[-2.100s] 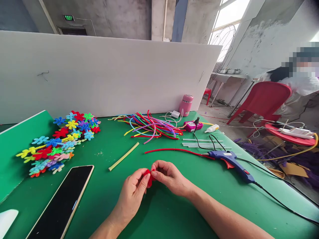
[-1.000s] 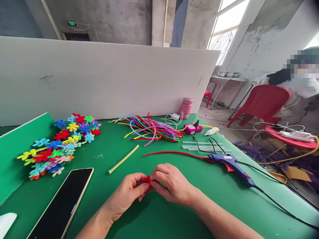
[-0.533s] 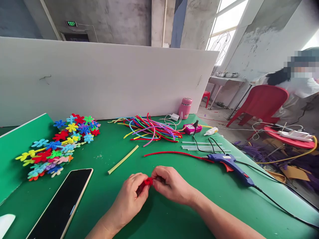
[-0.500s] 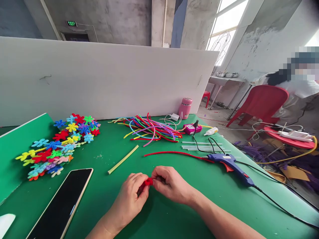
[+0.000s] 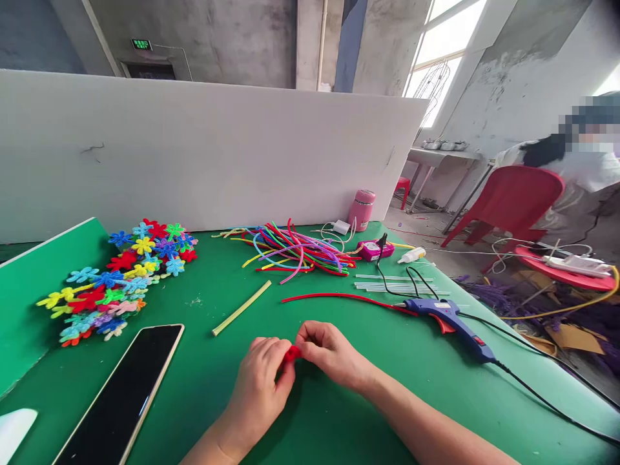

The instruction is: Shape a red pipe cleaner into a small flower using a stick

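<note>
Between my two hands is a small red bent pipe cleaner, mostly hidden by the fingers. My left hand pinches it from the left, thumb against forefinger. From the other side my right hand closes its fingertips on the same red piece. A straight red pipe cleaner lies just beyond the hands, its right end at the blue glue gun. To the left rests a pale yellow stick-like bundle.
Pipe-cleaner flowers are heaped at left, beside a phone. Loose coloured pipe cleaners lie at the back near a pink bottle. Clear glue sticks and a white glue bottle sit right. A person sits beyond on a red chair.
My hands stay together on the red pipe cleaner, with only small finger movements. The whole view has shifted slightly.
</note>
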Demonstrator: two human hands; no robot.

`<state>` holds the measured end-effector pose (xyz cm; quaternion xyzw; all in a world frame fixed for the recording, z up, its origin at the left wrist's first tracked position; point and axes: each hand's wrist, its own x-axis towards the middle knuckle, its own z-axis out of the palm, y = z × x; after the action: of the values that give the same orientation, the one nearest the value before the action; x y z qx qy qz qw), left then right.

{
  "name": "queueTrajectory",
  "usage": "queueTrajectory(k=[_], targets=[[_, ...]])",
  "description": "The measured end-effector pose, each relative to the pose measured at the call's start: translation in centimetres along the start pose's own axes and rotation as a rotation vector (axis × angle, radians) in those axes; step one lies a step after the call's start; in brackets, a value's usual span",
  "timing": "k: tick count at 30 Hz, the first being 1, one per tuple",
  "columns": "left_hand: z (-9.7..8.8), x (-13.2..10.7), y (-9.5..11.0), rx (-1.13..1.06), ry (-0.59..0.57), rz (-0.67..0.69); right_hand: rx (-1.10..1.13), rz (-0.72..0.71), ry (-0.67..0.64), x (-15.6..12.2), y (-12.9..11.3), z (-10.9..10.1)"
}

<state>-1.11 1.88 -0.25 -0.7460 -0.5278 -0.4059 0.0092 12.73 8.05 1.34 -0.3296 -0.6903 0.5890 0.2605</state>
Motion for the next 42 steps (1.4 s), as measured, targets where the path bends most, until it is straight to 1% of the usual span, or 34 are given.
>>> queueTrajectory(k=[2,4,6,8,9,11,13,17,21,25,28,31,33,35,37,39,40,41,42], targets=[[-0.1,0.3,0.1,-0.298,-0.115,-0.289,-0.03,-0.076,0.008,-0.2,-0.3,-0.1],[-0.5,0.6,0.2,-0.647,-0.232,-0.572,-0.019,-0.137,-0.01,-0.3,-0.5,-0.3],[-0.8,0.9,0.4,-0.986,-0.271,-0.767,0.0,-0.176,-0.048,-0.5,-0.7,-0.5],[-1.1,1.0,0.3,-1.241,-0.272,-0.88,-0.025,-0.214,-0.068,-0.5,-0.8,-0.8],[-1.2,1.1,0.3,-1.327,-0.276,-0.916,-0.049,-0.238,-0.061,-0.6,-0.8,-0.9],[-1.3,1.1,0.2,-1.433,-0.287,-0.964,-0.098,-0.294,-0.036,-0.6,-0.7,-1.0],[-1.3,1.1,0.1,-1.495,-0.29,-0.985,-0.12,-0.336,-0.034,-0.6,-0.6,-1.1],[-1.4,1.3,0.2,-1.543,-0.315,-0.972,-0.149,-0.375,-0.062,-0.6,-0.4,-1.3],[-1.4,1.3,0.4,-1.474,-0.341,-0.931,-0.223,-0.413,-0.056,-0.6,-0.5,-1.3],[-1.2,1.1,0.4,-1.271,-0.296,-0.86,-0.274,-0.368,-0.02,-0.6,-0.7,-1.1],[-0.9,0.9,0.4,-1.044,-0.27,-0.779,-0.247,-0.265,-0.011,-0.6,-0.8,-0.9],[-0.7,0.7,0.5,-0.782,-0.253,-0.669,-0.179,-0.135,-0.005,-0.5,-0.7,-0.6],[-0.5,0.6,0.5,-0.582,-0.216,-0.56,-0.141,-0.074,-0.001,-0.4,-0.6,-0.5],[-0.3,0.4,0.4,-0.379,-0.131,-0.403,-0.1,-0.036,0.004,-0.2,-0.3,-0.3],[-0.1,0.2,0.3,-0.205,-0.022,-0.214,-0.034,0.001,0.004,-0.1,0.0,-0.2],[0.1,0.1,0.2,-0.104,0.059,-0.072,0.043,0.051,0.0,0.1,0.2,-0.1],[0.1,0.1,0.2,-0.096,0.076,-0.053,0.077,0.076,-0.003,0.1,0.2,0.0],[0.0,0.1,0.3,-0.123,0.069,-0.082,0.11,0.096,-0.003,0.2,0.2,0.0],[-0.1,0.2,0.4,-0.188,0.04,-0.155,0.145,0.111,-0.002,0.2,0.2,0.0]])
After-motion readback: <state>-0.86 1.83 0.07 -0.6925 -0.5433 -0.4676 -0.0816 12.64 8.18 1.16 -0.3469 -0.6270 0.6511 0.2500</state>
